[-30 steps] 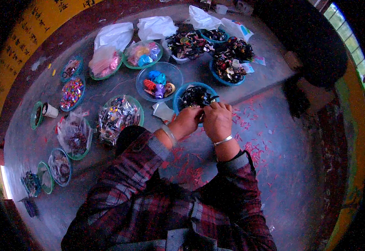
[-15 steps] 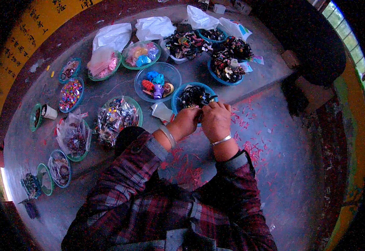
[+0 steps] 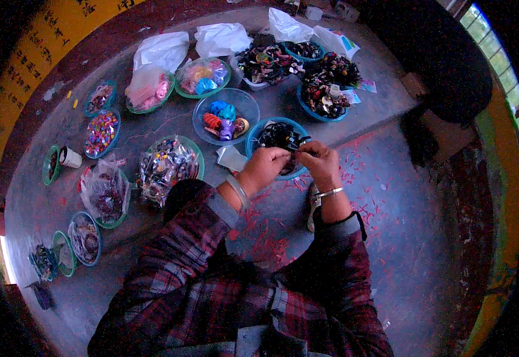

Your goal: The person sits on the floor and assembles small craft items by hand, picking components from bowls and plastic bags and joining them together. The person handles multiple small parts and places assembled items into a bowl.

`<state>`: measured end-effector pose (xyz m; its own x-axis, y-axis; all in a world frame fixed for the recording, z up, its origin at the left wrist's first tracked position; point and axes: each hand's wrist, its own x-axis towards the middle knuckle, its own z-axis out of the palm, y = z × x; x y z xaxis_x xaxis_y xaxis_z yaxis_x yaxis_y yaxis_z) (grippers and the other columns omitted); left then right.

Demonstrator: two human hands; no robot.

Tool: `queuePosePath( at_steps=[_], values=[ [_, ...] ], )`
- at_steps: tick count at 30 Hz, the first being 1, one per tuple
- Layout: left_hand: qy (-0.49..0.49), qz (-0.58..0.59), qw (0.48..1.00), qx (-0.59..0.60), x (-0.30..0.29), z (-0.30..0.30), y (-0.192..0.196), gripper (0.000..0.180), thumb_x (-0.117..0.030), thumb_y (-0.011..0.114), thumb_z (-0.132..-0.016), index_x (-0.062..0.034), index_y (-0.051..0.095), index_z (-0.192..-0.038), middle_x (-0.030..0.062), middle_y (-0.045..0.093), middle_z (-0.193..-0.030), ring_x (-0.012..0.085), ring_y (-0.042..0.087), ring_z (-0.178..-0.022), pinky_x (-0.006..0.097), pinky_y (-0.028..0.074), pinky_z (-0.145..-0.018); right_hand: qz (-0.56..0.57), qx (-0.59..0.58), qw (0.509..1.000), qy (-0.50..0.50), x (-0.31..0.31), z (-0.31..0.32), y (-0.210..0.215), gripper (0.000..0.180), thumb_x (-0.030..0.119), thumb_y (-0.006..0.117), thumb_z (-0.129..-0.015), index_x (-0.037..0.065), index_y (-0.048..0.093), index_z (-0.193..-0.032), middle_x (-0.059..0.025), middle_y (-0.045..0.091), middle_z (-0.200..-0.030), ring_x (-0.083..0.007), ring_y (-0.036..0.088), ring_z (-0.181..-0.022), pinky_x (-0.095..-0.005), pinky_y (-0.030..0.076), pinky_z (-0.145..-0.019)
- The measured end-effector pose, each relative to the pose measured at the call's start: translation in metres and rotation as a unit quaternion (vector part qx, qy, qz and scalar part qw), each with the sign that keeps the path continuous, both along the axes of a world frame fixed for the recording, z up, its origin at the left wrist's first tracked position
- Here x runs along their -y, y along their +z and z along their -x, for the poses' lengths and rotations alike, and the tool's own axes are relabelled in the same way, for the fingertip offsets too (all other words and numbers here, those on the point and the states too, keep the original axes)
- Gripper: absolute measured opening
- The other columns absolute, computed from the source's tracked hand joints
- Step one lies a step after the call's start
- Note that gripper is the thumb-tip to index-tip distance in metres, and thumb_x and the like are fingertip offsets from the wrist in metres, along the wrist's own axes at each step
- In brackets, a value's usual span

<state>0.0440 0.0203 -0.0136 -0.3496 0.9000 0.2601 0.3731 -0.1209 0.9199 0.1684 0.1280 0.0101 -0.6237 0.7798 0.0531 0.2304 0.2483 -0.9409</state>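
Over the blue basin (image 3: 300, 126), my left hand (image 3: 263, 169) and my right hand (image 3: 321, 164) are both closed in a pinch, their fingertips close together. Between them is a thin black strand (image 3: 293, 153), small and dark against the basin's contents, so its details are hard to make out. Tangled black cords (image 3: 277, 135) fill the basin. Beside my left hand, a flat whitish packet (image 3: 231, 159) lies at the basin's left. Just beyond it stands a clear blue bowl (image 3: 197, 113) with colourful toy-like figures (image 3: 224, 121).
Bowls of small parts ring the left and far side, including colourful beads (image 3: 101, 133) and plastic-wrapped pieces (image 3: 167, 166). Farther back are white bags (image 3: 161, 52) and a basin of dark trinkets (image 3: 325, 102). Red scraps (image 3: 265, 244) litter the floor. A dark-clad person (image 3: 444, 53) sits at right.
My right hand has turned and shifted a little right and down, its fingers now pinched toward the left hand's. A shoe has come into view beneath my right wrist.
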Motion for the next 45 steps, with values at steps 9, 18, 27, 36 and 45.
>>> queuePosePath(
  at_steps=[9,18,27,36,45],
  values=[
    [-0.078,0.045,0.925,0.369,0.005,0.006,0.014,0.023,-0.017,0.050,-0.085,0.0024,0.059,-0.094,0.0082,0.061,-0.087,0.0163,0.061,-0.077,0.024,0.048,-0.064,0.188,-0.095,0.978,0.004,-0.013,-0.018,0.017,0.011,0.004,0.060,-0.070,0.000,0.062,-0.080,-0.0061,0.062,-0.078,-0.0146,0.057,-0.073,-0.0256,0.044,-0.067],
    [-0.092,0.018,0.865,0.493,0.003,0.015,0.000,0.021,-0.013,0.046,-0.087,0.0044,0.056,-0.094,0.0116,0.059,-0.092,0.0185,0.059,-0.084,0.027,0.050,-0.073,0.161,-0.156,0.969,-0.105,-0.025,-0.088,0.039,0.011,0.006,0.061,-0.069,0.001,0.063,-0.079,-0.0039,0.060,-0.076,-0.0120,0.055,-0.074,-0.0242,0.042,-0.069],
    [-0.082,0.042,0.869,0.485,0.005,0.010,0.003,0.021,-0.013,0.047,-0.087,0.0039,0.055,-0.096,0.0116,0.058,-0.094,0.0182,0.059,-0.083,0.026,0.050,-0.073,0.008,0.062,0.961,-0.269,-0.040,-0.273,-0.039,0.016,0.012,0.063,-0.072,0.001,0.065,-0.083,-0.0074,0.064,-0.080,-0.0141,0.058,-0.073,-0.0258,0.046,-0.065],
    [-0.090,0.056,0.872,0.478,0.006,0.002,0.008,0.019,-0.010,0.044,-0.087,0.0030,0.054,-0.098,0.0131,0.059,-0.096,0.0186,0.060,-0.082,0.031,0.053,-0.065,0.021,0.205,0.922,-0.327,-0.003,-0.380,-0.120,0.010,0.005,0.062,-0.070,0.000,0.065,-0.079,-0.0063,0.063,-0.076,-0.0145,0.058,-0.072,-0.0261,0.047,-0.065],
    [-0.094,0.037,0.879,0.466,0.005,-0.002,0.000,0.020,-0.009,0.044,-0.087,0.0056,0.054,-0.095,0.0134,0.059,-0.095,0.0193,0.058,-0.087,0.027,0.049,-0.077,0.150,0.074,0.912,-0.373,0.028,-0.392,-0.136,0.029,-0.002,0.067,-0.062,0.003,0.058,-0.089,-0.0070,0.062,-0.088,-0.0156,0.058,-0.075,-0.0276,0.049,-0.065]
  ],
)
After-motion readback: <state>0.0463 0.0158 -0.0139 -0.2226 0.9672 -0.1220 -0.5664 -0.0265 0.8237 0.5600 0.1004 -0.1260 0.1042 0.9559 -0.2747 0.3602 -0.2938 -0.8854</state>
